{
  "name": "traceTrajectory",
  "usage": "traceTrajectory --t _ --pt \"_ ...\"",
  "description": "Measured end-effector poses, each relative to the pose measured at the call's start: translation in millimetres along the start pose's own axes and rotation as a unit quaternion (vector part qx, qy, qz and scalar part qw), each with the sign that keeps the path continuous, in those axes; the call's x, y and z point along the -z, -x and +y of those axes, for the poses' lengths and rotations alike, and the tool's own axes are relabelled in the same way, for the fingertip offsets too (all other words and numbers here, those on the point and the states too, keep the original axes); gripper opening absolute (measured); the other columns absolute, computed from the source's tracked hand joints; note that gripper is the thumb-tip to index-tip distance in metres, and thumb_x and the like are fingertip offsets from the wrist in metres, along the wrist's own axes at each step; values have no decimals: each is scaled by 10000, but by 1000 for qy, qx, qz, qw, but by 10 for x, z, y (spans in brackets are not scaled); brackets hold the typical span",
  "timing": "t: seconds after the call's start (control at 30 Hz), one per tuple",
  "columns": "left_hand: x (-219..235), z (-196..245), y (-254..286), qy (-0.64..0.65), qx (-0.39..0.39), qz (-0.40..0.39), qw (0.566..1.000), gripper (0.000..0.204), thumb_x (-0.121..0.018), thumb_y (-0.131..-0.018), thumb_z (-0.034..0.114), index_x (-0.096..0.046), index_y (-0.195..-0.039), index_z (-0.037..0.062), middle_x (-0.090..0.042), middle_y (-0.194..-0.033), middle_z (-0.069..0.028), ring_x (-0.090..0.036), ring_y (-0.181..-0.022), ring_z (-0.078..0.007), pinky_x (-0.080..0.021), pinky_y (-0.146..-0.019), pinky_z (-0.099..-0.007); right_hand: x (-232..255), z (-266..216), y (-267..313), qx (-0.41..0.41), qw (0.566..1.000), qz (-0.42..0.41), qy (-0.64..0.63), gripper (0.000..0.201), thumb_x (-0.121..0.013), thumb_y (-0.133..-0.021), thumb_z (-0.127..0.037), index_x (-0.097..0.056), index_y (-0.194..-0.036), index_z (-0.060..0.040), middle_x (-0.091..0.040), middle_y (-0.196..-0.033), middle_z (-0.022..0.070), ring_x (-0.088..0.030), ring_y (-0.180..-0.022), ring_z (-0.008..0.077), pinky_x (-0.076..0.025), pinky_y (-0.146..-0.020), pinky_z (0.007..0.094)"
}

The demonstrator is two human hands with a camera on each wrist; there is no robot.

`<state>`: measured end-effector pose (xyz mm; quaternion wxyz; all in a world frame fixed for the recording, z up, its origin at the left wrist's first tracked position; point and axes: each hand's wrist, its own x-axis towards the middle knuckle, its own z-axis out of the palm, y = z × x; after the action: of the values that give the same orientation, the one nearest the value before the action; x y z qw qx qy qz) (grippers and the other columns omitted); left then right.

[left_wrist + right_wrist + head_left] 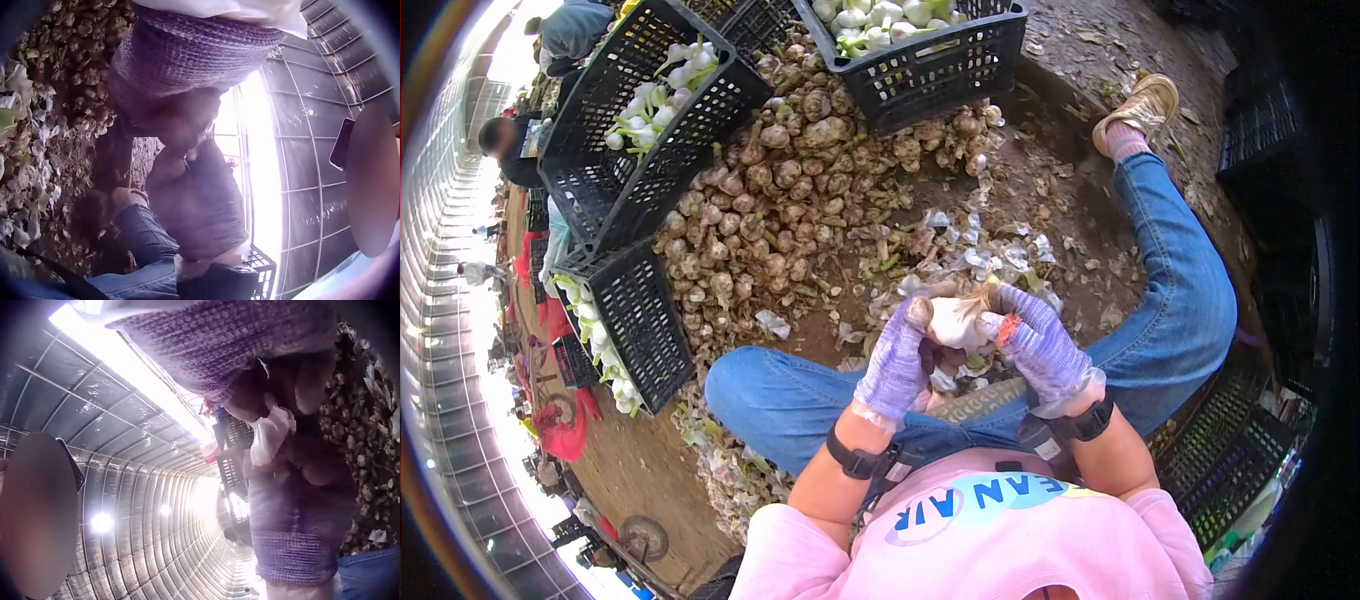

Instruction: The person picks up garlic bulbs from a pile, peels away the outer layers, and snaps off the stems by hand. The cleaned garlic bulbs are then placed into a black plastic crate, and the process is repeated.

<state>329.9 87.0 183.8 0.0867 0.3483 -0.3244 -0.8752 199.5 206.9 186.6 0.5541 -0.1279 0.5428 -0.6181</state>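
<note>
1. Head view: the left hand [890, 365], in a pale purple knitted glove, grips 1 side of a round, whitish garlic bulb [956, 324], its thumb bent against it.
2. The right hand [1040, 350], in a matching glove with an orange-red patch at the thumb, pinches the other side, near a dry brown tuft [979, 300]. The bulb is between the 2 hands, above the lap.
3. In the right wrist view, a thin, white papery piece [273, 434] shows between the fingers; whether it is attached to the bulb, I cannot tell.
4. Ahead of the left hand is a broad heap of brownish, unevenly round garlic bulbs [785, 180]; just beyond the right hand, white papery scraps [1010, 250] litter the ground.
5. Outward from the left hand stands a black, slotted plastic crate [643, 325] with pale bulbs [595, 325] showing beside its wall.
6. As a judgement, the left hand does best as a steady cradle, while the right thumb works close to the surface in short, light pulls.
7. Pressure should go along the dry outer layer, not into the flesh; turning the bulb a little between pulls would keep the grip even and limit bruising.
</note>
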Motion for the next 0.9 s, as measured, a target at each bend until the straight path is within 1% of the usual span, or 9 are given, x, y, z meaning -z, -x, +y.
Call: traceTrajectory --t 0.17,0.2,0.27,0.33,0.57,0.67,0.73,0.8,0.9 --pt "-197 73 92 -88 -38 86 992 552 -525 -844 520 -501 -1181 84 -587 -950 -20 -548 -814 -128 -466 -654 -269 -172 -86 130 20 999 35 7 423 -575 -861 -239 -493 -1173 35 -584 -1049 98 -550 -949 148 -451 -810 264" --pt "-131 134 42 99 81 56 990 451 -509 -873 453 -519 -1149 97 -576 -964 -10 -534 -864 -135 -468 -680 -282 -269 -171 104 45 999 2 -10 433 -568 -860 -268 -493 -1166 28 -587 -1036 95 -556 -931 147 -456 -791 260" --pt "151 -341 -9 -192 -241 16 951 297 -578 -875 189 -514 -1154 110 -520 -1103 -17 -513 -963 -143 -442 -827 -301 -338 -84 100 106 992 -55 28 464 -572 -840 -322 -495 -1144 20 -584 -1032 92 -557 -919 153 -453 -797 272" --pt "49 -248 223 -85 -231 13 969 262 -463 -927 117 -476 -1188 99 -510 -1123 -22 -486 -1051 -145 -401 -912 -278 -325 9 118 54 996 -73 19 467 -581 -822 -335 -501 -1123 14 -572 -1048 92 -550 -932 169 -463 -776 290" --pt "38 179 946 210 -205 -5 956 425 -533 -875 408 -514 -1132 70 -598 -956 -48 -587 -861 -157 -490 -727 -275 -963 51 268 96 916 -250 -298 436 -529 -871 -371 -478 -1159 -47 -546 -1117 114 -521 -1030 244 -424 -881 381" --pt "238 92 1048 276 -287 -40 916 373 -503 -897 376 -514 -1163 115 -586 -1084 -88 -584 -899 -163 -497 -757 -342 -1070 -18 382 65 942 -121 -308 366 -483 -909 -301 -484 -1165 -39 -552 -1130 107 -539 -996 243 -419 -878 389" --pt "519 141 1189 367 -244 -278 854 386 -506 -894 378 -516 -1163 101 -580 -1106 -102 -591 -789 -158 -508 -698 -317 -955 37 282 92 861 -179 -468 326 -491 -906 -242 -497 -1152 -27 -567 -1112 106 -561 -942 213 -442 -827 360" --pt "513 327 1513 313 -391 -204 841 415 -489 -899 400 -511 -1174 90 -590 -1086 -113 -567 -673 -144 -505 -597 -262 -1117 -406 404 164 860 -257 -410 319 -514 -893 -211 -502 -1149 -21 -571 -1098 98 -573 -889 186 -456 -761 320" --pt "784 396 1735 323 -401 -140 846 455 -494 -895 412 -498 -1185 61 -601 -1052 -125 -534 -615 -132 -491 -535 -224 -912 -423 219 229 940 -160 -197 337 -532 -891 -205 -484 -1183 -43 -573 -1076 84 -562 -880 168 -461 -737 316"
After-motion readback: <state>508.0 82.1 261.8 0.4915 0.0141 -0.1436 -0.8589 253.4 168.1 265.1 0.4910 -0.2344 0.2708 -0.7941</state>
